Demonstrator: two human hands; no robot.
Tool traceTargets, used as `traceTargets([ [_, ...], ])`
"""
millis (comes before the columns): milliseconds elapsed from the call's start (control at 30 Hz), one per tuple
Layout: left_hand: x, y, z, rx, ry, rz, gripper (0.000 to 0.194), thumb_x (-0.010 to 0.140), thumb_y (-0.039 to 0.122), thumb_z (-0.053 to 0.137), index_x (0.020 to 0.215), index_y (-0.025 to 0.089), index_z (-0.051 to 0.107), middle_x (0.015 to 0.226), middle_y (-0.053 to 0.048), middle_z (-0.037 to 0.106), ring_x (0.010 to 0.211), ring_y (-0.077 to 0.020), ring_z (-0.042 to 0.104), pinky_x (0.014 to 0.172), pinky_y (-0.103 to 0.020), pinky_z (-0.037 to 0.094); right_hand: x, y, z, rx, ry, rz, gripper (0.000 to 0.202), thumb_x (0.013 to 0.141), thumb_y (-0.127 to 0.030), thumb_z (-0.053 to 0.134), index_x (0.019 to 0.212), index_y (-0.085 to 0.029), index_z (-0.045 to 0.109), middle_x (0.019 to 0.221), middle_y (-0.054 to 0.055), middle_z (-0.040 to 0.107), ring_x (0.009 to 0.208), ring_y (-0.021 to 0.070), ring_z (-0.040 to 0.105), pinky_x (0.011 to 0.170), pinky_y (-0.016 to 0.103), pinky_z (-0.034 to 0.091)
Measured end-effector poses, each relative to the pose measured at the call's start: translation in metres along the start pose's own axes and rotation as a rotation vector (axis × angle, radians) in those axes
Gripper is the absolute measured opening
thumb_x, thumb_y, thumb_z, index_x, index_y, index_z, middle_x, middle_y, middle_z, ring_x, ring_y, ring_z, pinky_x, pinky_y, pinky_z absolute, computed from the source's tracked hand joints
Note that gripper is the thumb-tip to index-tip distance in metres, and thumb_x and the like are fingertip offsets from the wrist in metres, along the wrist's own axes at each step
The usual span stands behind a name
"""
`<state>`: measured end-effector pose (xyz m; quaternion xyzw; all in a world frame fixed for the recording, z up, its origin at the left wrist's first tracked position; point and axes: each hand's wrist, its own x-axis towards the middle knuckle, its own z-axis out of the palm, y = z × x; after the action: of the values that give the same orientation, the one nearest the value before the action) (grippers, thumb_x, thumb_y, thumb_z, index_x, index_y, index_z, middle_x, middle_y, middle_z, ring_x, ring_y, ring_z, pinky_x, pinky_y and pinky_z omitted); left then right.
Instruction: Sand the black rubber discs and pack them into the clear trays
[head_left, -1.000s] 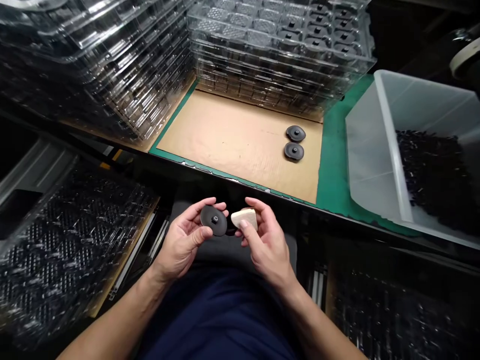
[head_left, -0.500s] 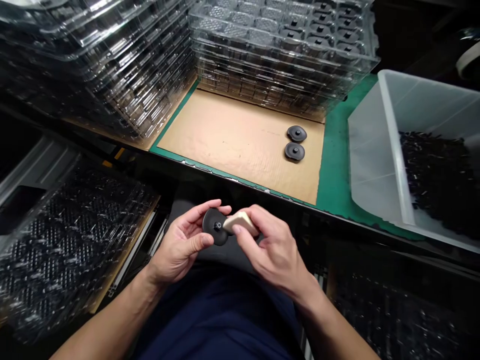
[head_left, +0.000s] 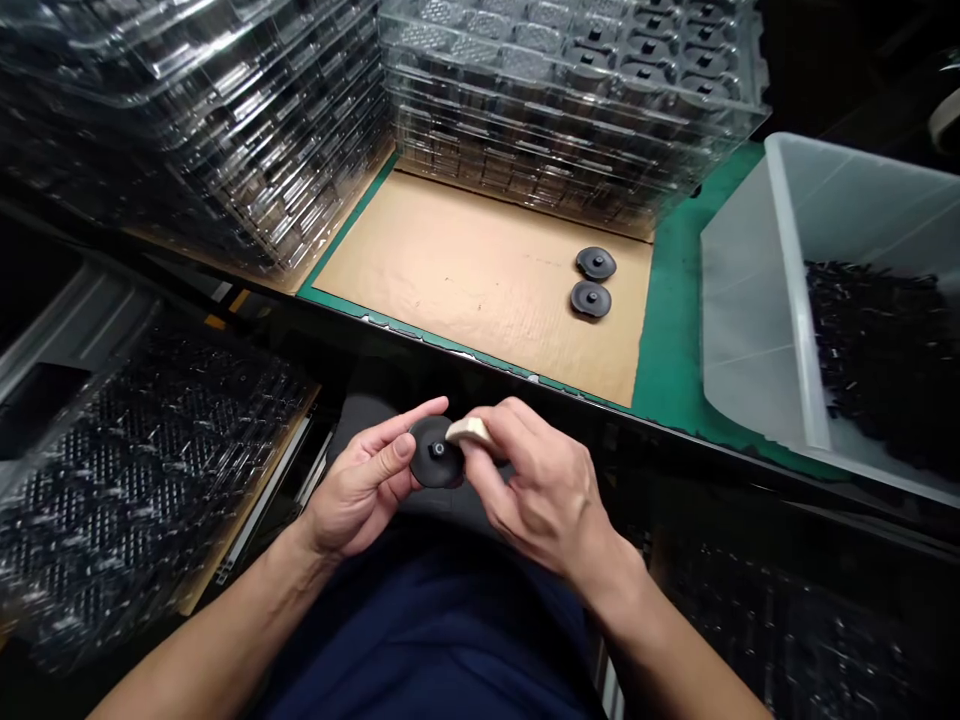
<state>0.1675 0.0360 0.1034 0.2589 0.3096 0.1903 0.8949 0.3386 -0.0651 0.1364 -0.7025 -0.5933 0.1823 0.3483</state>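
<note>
In my left hand is a round black disc-shaped part, pinched at its edge between thumb and fingers. A short stub with a light tip stands up from the disc's middle. My right hand grips a cream-coloured pad, whose edge meets the upper right rim of the disc. The pad's far end is hidden by my fingers. Beyond my hands, two similar black discs, a nearer one and a farther one, lie together on a cardboard sheet.
Stacked clear plastic trays stand behind the cardboard, and another tall stack rises at the left. A translucent bin with many small black pieces sits right on the green bench top. More trays are lower left.
My left thumb has shifted up along the disc, which now faces the camera more fully. The pad in my right hand has tilted and moved slightly up around the disc's rim.
</note>
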Motion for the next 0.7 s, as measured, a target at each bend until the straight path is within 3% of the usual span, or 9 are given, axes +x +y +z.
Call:
traceTargets([
  [67,0.0012,-0.0013,0.0022,0.003,0.05,0.043,0.043,0.09,0.032,0.081,0.13,0.02,0.076,0.11,-0.01,0.082,0.092,-0.0188,0.077,0.086,-0.028,0.063,-0.0002,-0.0009,0.0012,-0.005,0.022,0.033,0.016,0.1,-0.02,0.052,0.086,-0.021,0.06,0.08,0.0,0.056,0.07,0.0135,0.051,0.068,0.029,0.039],
  [167,0.0023,-0.0008,0.0045,-0.003,0.093,0.078,0.039,0.091,0.034,0.079,0.127,0.019,0.078,0.105,-0.009,0.083,0.088,-0.017,0.076,0.079,-0.024,0.063,-0.0009,-0.0024,0.002,0.116,-0.072,0.066,0.02,0.097,-0.021,0.054,0.076,-0.022,0.052,0.071,-0.003,0.049,0.061,0.0117,0.043,0.061,0.03,0.035],
  [300,0.0031,0.0003,0.0038,0.023,0.033,0.053,0.039,0.093,0.036,0.076,0.128,0.018,0.077,0.104,-0.01,0.082,0.084,-0.0201,0.078,0.079,-0.031,0.066,-0.0019,-0.001,0.0014,0.066,0.034,0.033,0.017,0.099,-0.02,0.053,0.082,-0.021,0.058,0.077,-0.001,0.053,0.069,0.013,0.049,0.067,0.03,0.038],
  [467,0.0038,-0.0011,0.0004,0.051,0.018,0.016,0.038,0.095,0.039,0.073,0.125,0.017,0.079,0.101,-0.011,0.082,0.081,-0.0223,0.077,0.073,-0.033,0.066,-0.0023,0.0037,-0.0006,0.08,-0.092,0.01,0.019,0.098,-0.019,0.052,0.081,-0.021,0.06,0.075,-0.001,0.055,0.064,0.0125,0.047,0.063,0.029,0.037],
  [567,0.0037,-0.0017,-0.0003,0.095,-0.039,-0.034,0.039,0.096,0.041,0.071,0.125,0.015,0.079,0.097,-0.013,0.082,0.077,-0.0233,0.077,0.073,-0.035,0.066,-0.0041,0.0046,0.0015,-0.017,0.044,-0.037,0.016,0.1,-0.02,0.051,0.092,-0.02,0.065,0.083,0.003,0.061,0.075,0.0154,0.054,0.072,0.031,0.041],
  [700,0.0046,-0.0026,-0.0006,0.076,0.051,0.022,0.034,0.095,0.038,0.072,0.122,0.018,0.08,0.098,-0.009,0.081,0.079,-0.0197,0.075,0.072,-0.03,0.065,-0.0095,0.0045,0.0046,0.093,-0.029,0.092,0.018,0.099,-0.022,0.053,0.081,-0.021,0.059,0.072,-0.001,0.053,0.063,0.013,0.047,0.061,0.03,0.036],
])
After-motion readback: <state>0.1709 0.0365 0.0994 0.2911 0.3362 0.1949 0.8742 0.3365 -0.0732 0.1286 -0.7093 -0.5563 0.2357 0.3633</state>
